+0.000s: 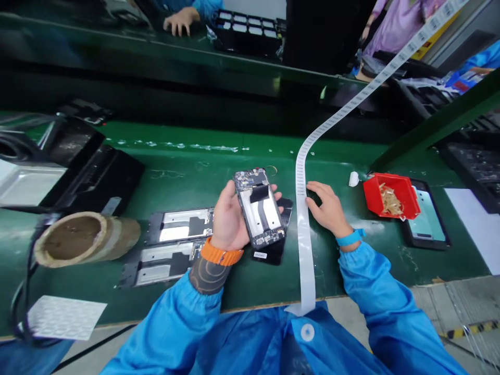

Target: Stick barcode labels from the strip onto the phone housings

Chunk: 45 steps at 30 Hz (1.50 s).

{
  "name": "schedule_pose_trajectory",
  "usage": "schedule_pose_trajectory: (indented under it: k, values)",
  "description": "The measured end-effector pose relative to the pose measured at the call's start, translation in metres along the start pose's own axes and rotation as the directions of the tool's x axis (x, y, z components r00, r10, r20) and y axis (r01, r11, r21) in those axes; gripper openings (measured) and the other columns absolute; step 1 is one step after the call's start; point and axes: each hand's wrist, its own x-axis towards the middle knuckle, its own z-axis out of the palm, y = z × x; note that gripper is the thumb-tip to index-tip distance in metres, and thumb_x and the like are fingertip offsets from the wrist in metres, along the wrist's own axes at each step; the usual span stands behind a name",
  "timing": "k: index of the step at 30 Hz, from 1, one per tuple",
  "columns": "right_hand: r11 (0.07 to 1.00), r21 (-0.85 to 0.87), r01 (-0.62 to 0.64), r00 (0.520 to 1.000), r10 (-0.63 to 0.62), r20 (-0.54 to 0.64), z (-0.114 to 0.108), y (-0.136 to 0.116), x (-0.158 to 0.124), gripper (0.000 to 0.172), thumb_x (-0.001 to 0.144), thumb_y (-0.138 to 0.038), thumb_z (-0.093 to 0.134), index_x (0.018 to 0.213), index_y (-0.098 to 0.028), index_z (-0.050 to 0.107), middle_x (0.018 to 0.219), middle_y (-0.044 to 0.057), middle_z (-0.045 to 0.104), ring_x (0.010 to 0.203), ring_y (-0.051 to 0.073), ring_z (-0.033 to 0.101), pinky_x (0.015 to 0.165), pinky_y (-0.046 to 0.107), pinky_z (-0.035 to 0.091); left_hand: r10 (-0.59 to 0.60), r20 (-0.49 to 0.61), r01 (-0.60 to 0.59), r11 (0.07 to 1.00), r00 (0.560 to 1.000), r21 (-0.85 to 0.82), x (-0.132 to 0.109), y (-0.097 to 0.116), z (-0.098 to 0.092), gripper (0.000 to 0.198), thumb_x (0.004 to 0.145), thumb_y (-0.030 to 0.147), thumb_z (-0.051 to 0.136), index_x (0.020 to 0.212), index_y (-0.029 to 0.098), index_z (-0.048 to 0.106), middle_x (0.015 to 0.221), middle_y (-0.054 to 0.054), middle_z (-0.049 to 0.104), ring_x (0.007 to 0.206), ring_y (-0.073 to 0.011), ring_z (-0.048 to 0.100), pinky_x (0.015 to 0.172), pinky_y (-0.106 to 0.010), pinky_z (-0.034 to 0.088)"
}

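My left hand (229, 221) is closed around an opened phone (261, 211), whose bare inside faces up with circuit boards, a silver middle and a dark flex cable. Beneath that hand lies a black phone part (269, 255) with a small white label. A long strip of barcode labels (301, 179) runs from the upper right down to the bench's front edge. At its right edge is my right hand (327, 208), thumb and forefinger apart, fingertips at the strip. Whether they touch it I cannot tell. Left of my left hand lie two more opened phones (182, 226), one before the other.
A cardboard roll (74, 239) and a black machine (74, 166) stand at left, near a label sheet (64, 316). At right, a red bin (390, 195) of rubber bands sits beside a dark tray (427, 213). Across the bench, a co-worker's hand (182, 21) rests near a black tray (248, 31).
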Motion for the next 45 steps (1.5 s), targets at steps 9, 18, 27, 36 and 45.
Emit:
schedule_pose_trajectory:
  k: [9,18,27,36,45]
  values:
    - [0.996,-0.051,0.070,0.969,-0.056,0.240,0.009,-0.004,0.000,0.039,0.094,-0.024,0.054,0.132,-0.017,0.064,0.148,0.013,0.059,0.144,0.031,0.048,0.116,0.054,0.038,0.268,-0.188,-0.275,0.961,0.945,-0.012,0.001,0.017,-0.001,0.055,0.097,0.055,0.040,0.113,0.012,0.070,0.112,-0.017,0.074,0.102,-0.0308,0.073,0.089,-0.054,0.060]
    - [0.960,-0.132,-0.248,0.945,0.209,-0.253,-0.022,0.029,0.010,0.037,0.096,-0.027,0.047,0.127,-0.015,0.064,0.130,0.019,0.066,0.128,0.031,0.056,0.113,0.051,0.042,0.104,-0.159,-0.101,0.995,0.982,0.026,-0.008,0.014,0.010,0.055,0.100,0.049,0.034,0.131,0.017,0.065,0.123,-0.015,0.073,0.110,-0.0295,0.072,0.088,-0.047,0.063]
    - [0.737,-0.369,-0.566,0.824,0.503,-0.261,-0.029,0.055,0.009,0.045,0.094,-0.031,0.055,0.134,-0.013,0.061,0.145,0.026,0.044,0.125,0.042,0.049,0.102,0.057,0.043,0.071,-0.151,-0.063,0.996,0.986,0.063,-0.014,0.012,0.013,0.057,0.096,0.048,0.039,0.136,0.015,0.063,0.128,-0.016,0.071,0.108,-0.0309,0.073,0.083,-0.047,0.065]
    - [0.735,-0.407,-0.543,0.839,0.489,-0.236,-0.035,0.050,0.007,0.038,0.095,-0.035,0.055,0.127,-0.017,0.068,0.145,0.020,0.052,0.115,0.040,0.053,0.094,0.056,0.047,0.037,-0.093,-0.031,0.997,0.995,0.070,-0.011,0.013,0.006,0.056,0.091,0.050,0.047,0.136,0.018,0.062,0.131,-0.017,0.069,0.109,-0.0332,0.072,0.083,-0.050,0.064]
    - [0.980,-0.159,0.118,0.981,-0.139,-0.134,-0.025,-0.019,0.001,0.024,0.097,-0.023,0.054,0.110,-0.024,0.075,0.134,0.007,0.069,0.119,0.030,0.056,0.102,0.053,0.048,-0.098,0.046,0.095,0.994,0.994,0.059,-0.007,0.001,-0.004,0.054,0.087,0.046,0.059,0.126,0.010,0.067,0.126,-0.019,0.071,0.098,-0.0358,0.074,0.084,-0.052,0.062]
